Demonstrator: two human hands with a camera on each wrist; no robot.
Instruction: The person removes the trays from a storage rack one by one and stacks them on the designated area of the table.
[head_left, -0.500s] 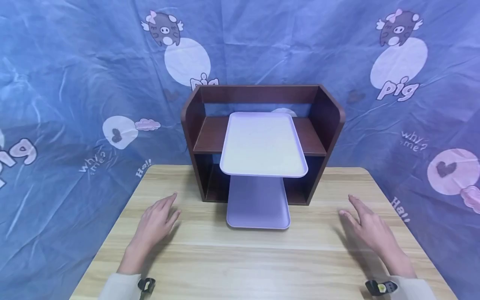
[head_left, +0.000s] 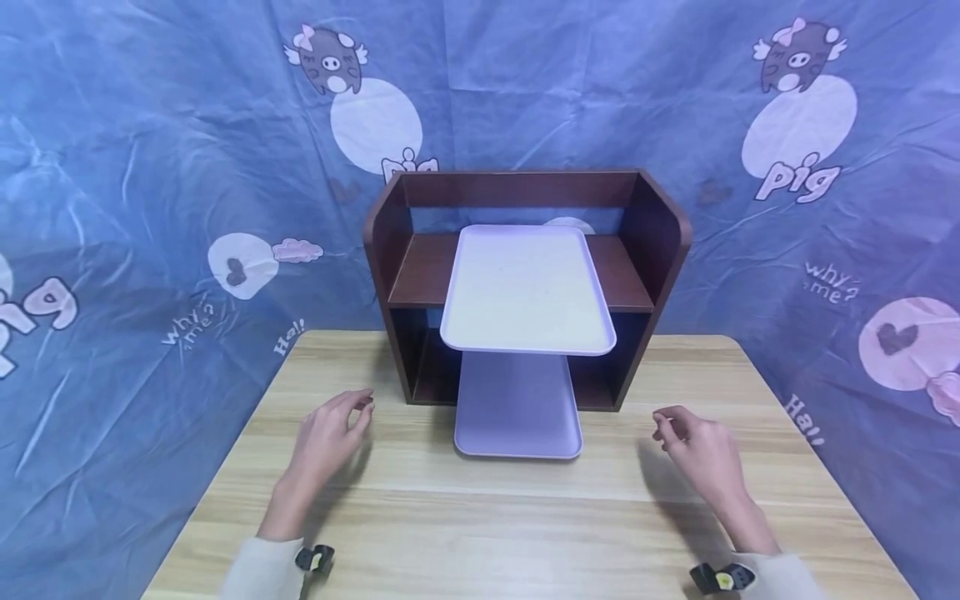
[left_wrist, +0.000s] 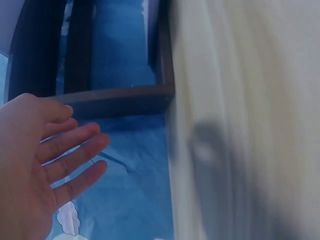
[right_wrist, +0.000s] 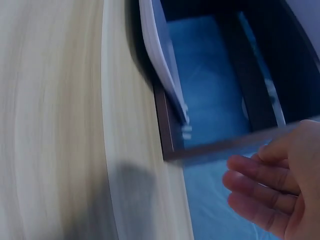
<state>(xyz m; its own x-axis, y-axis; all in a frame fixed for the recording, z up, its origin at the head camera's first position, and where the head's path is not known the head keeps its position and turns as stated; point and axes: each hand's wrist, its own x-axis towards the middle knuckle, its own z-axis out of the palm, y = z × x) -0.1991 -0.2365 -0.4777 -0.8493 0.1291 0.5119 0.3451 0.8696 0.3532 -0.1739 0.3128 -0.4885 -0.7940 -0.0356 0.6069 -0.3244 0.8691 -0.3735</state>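
A dark brown two-tier desktop shelf (head_left: pixel 521 188) stands at the back of the table. One pale lavender tray (head_left: pixel 528 287) lies on its upper board and juts out over the front. Below it a second lavender tray (head_left: pixel 517 417) sticks out of the lower level onto the tabletop. To the left of the shelf my left hand (head_left: pixel 327 437) hovers over the table, holding nothing, its fingers loosely bent. On the other side my right hand (head_left: pixel 703 457) hovers likewise, fingers softly curled and empty. Both wrist views show a hand apart from the shelf's side panel (left_wrist: pixel 125 95).
The light wood table (head_left: pixel 480 533) reaches from the shelf to the near edge. Blue cloth (head_left: pixel 135 208) printed with pigs and words hangs behind the shelf and on both sides. A dark device (head_left: pixel 315 558) is strapped at each wrist.
Both hands have shifted inward toward the shelf. Their fingers, straighter before, are now more bent. The shelf and trays have stayed put.
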